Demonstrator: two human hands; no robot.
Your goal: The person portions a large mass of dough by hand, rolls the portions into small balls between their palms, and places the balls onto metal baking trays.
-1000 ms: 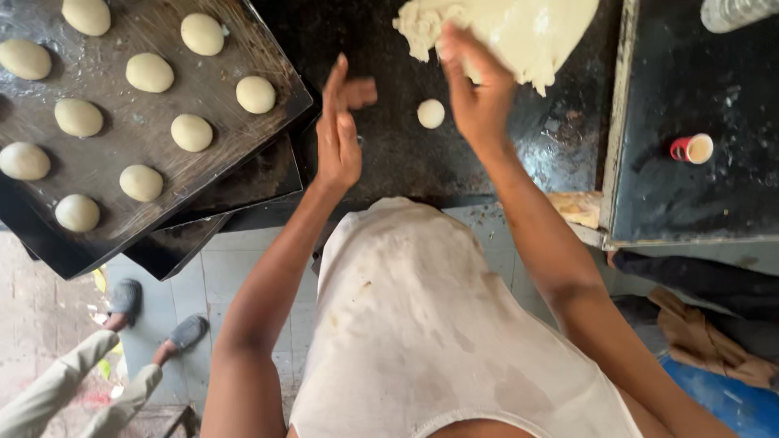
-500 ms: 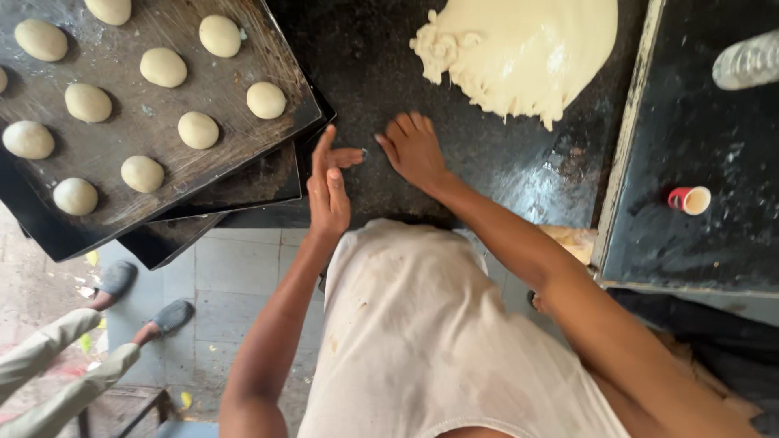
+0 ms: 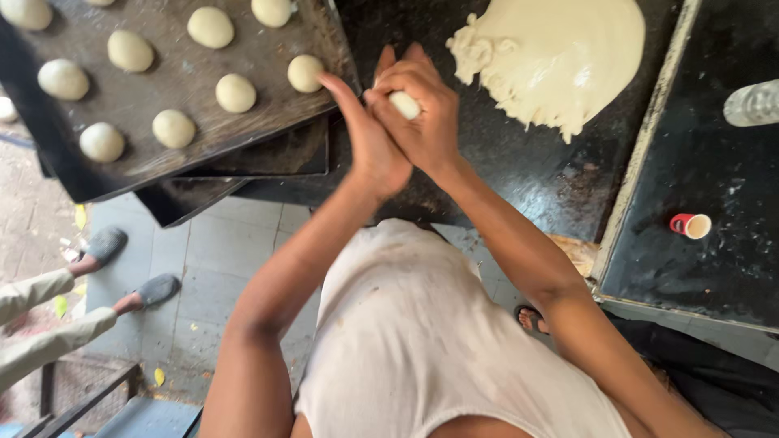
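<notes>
Nine dough balls (image 3: 235,92) already sitting on dark baking tray (image 3: 162,162). Left hand (image 3: 369,142) and right hand (image 3: 422,113) pressing together, fingers (image 3: 410,77) curling around small dough piece (image 3: 404,104), rolling it. Large dough mass (image 3: 560,61) lying unportioned on black surface (image 3: 519,178).

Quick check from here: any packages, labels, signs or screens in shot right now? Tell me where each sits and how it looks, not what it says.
No signs, screens or labelled packs show.
Closest things: a clear plastic bottle lying at the right edge of the dark counter; whether it bears a label cannot be told.
A small red cup with a pale inside, lying on its side below the bottle.
</notes>
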